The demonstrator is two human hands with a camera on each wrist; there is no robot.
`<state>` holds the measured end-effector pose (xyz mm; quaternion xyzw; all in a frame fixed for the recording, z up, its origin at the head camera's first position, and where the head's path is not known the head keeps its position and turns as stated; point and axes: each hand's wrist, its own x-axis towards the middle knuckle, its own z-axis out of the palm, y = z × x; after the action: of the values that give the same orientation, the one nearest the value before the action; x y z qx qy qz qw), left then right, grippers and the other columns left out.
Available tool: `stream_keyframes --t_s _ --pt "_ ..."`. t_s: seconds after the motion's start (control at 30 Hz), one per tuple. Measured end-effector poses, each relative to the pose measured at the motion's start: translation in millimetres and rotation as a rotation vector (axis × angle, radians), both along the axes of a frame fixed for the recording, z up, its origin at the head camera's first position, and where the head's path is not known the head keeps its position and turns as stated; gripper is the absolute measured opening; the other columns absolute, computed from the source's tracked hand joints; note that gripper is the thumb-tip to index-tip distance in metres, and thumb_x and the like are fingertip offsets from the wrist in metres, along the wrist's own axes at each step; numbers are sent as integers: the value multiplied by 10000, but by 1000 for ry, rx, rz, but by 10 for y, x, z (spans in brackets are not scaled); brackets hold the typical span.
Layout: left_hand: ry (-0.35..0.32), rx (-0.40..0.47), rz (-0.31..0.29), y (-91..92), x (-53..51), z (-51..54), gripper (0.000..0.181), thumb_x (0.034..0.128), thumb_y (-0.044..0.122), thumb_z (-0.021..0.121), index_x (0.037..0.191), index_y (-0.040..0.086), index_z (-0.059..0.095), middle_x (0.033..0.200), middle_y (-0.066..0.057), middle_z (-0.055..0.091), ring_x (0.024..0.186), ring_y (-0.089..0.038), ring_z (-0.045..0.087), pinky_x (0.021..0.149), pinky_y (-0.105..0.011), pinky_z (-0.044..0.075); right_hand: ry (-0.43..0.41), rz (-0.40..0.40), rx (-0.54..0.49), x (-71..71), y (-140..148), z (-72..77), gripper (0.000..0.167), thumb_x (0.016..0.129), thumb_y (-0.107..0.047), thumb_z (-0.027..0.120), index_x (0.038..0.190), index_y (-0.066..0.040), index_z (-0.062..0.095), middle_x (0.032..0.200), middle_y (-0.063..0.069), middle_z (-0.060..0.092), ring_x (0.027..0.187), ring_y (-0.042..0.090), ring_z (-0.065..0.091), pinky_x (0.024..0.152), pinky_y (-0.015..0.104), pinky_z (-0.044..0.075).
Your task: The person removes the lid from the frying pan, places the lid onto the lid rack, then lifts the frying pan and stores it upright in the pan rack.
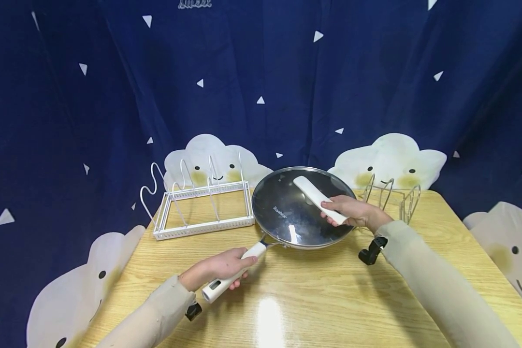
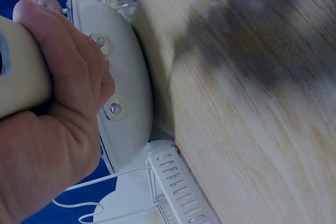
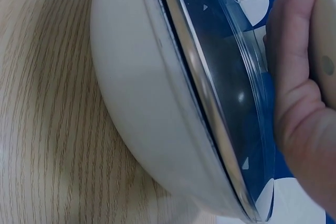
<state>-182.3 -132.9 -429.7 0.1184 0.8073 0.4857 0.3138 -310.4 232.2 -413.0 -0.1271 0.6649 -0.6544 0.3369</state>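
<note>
A white frying pan [image 3: 139,87] stands on the wooden table with a dark glass lid [image 1: 287,224] over it. My left hand [image 1: 226,266] grips the pan's long white handle [image 1: 255,250], its fingers curled round the middle. The right hand [image 1: 352,211] holds the near end of the lid's long white bar handle [image 1: 311,192], thumb on top. Two rivets show on the pan's outer wall [image 2: 126,66] in the left wrist view. From the right wrist, the lid's metal rim [image 3: 197,77] lies along the pan's edge.
On the left, a white rack [image 1: 204,229] with upright wire dividers stands close beside the pan. A metal wire rack [image 1: 389,195] is at the right, partly behind my right hand. The wooden table [image 1: 322,299] reaches back to a dark blue curtain [image 1: 261,63].
</note>
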Motion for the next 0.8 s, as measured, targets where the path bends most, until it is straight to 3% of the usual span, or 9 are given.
stream_keyframes --t_s 0.8 --pt "-4 10 -4 -26 -1 39 366 998 351 452 1073 -7 458 735 -115 535 447 -126 491 383 -229 438 44 -11 -24 19 -21 -21 200 1018 -162 431 1022 38 442 765 34 617 571 90 567 500 194 485"
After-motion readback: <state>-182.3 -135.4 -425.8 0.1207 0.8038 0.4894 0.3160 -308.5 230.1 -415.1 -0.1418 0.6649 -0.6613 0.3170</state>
